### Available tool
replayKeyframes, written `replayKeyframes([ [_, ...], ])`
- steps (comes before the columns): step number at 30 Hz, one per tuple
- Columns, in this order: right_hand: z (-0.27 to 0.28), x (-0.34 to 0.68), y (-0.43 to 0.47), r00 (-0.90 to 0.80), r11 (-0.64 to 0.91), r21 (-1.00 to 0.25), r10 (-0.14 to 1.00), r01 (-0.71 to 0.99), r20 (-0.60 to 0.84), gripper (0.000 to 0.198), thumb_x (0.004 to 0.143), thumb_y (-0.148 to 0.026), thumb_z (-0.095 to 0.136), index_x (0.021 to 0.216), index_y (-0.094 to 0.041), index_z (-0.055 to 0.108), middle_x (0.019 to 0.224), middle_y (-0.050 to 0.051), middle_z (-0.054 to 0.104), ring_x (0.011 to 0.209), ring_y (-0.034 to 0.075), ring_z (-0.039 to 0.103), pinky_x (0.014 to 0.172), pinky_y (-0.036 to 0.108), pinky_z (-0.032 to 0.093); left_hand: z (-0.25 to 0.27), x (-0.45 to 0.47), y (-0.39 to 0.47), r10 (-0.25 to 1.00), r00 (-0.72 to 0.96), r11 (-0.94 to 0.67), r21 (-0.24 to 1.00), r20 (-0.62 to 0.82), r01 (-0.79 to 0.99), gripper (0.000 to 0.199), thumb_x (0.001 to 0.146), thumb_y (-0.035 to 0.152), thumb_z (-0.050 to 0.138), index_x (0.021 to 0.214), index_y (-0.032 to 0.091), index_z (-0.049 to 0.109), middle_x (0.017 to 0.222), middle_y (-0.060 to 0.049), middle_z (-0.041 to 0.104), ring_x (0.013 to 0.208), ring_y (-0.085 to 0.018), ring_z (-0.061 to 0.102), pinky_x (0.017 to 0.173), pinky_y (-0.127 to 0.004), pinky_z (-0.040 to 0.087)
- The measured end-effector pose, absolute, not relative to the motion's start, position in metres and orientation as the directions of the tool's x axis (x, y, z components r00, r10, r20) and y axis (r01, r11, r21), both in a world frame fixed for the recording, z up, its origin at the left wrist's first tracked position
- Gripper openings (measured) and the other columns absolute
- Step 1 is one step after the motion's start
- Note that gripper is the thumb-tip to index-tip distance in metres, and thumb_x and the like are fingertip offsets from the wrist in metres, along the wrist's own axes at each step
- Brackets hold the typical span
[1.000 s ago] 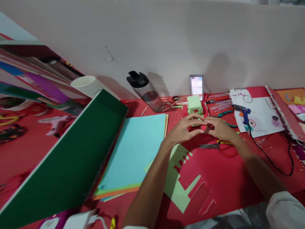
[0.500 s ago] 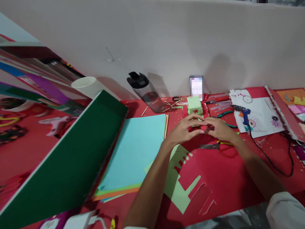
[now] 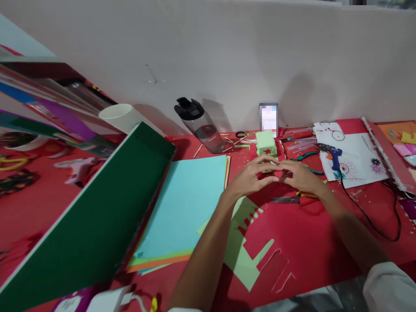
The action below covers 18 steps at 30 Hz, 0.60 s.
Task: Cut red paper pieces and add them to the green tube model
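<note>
A light green paper model [image 3: 266, 141], box-shaped on top with a red star on its front, stands near the wall with red pieces beside it. My left hand [image 3: 256, 173] and my right hand [image 3: 299, 173] come together at its lower front, fingers curved and tips meeting around it. Between the thumbs and fingers shows a small red, round-edged bit; the fingers hide the rest. Just below the hands lie scissors [image 3: 286, 199] with red and yellow handles. Teal-handled pliers [image 3: 308, 155] rest behind my right hand. Cut light green paper [image 3: 238, 255] lies beside my left forearm.
A stack of coloured paper [image 3: 195, 190] and a leaning green board [image 3: 97, 208] occupy the left. A water bottle [image 3: 204, 130] and a phone [image 3: 269, 118] stand along the wall. To the right, a blue glue gun [image 3: 334, 158] trails a black cord over white decorated paper [image 3: 354, 149].
Both hands keep the same pose at the paper model. The whole view has shifted very slightly; nothing on the table has visibly moved.
</note>
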State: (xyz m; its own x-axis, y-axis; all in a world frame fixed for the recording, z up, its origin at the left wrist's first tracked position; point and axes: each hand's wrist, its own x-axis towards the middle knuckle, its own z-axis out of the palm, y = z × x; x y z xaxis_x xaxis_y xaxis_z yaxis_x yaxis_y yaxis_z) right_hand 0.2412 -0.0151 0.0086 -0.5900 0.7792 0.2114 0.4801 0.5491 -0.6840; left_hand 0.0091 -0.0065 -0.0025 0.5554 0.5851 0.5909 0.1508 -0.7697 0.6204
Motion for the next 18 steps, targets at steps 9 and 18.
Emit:
replayKeyframes([
  [9,0.0080,0.2423,-0.0145,-0.602,0.561,-0.687,0.767,0.462,0.222,0.030,0.100,-0.025,0.071,0.129,-0.027,0.076,0.114,0.007,0.078,0.100,0.022,0.071,0.089,0.035,0.054,-0.0017,0.0089,-0.0062,0.583,0.562,-0.769,0.621,0.587,0.150,0.028,0.100,0.033,0.073,0.128,0.033,0.076,0.123,-0.009,0.068,0.112,-0.022,0.070,0.097,-0.046,0.063],
  [18,0.0062,0.2426,-0.0147,-0.609,0.561,-0.686,0.764,0.464,0.212,0.034,0.103,-0.036,0.069,0.136,-0.029,0.074,0.118,0.008,0.078,0.105,0.025,0.071,0.092,0.038,0.055,-0.0025,0.0086,-0.0068,0.601,0.557,-0.754,0.637,0.573,0.157,0.028,0.099,0.034,0.073,0.127,0.033,0.076,0.123,-0.008,0.068,0.112,-0.022,0.070,0.097,-0.047,0.063],
])
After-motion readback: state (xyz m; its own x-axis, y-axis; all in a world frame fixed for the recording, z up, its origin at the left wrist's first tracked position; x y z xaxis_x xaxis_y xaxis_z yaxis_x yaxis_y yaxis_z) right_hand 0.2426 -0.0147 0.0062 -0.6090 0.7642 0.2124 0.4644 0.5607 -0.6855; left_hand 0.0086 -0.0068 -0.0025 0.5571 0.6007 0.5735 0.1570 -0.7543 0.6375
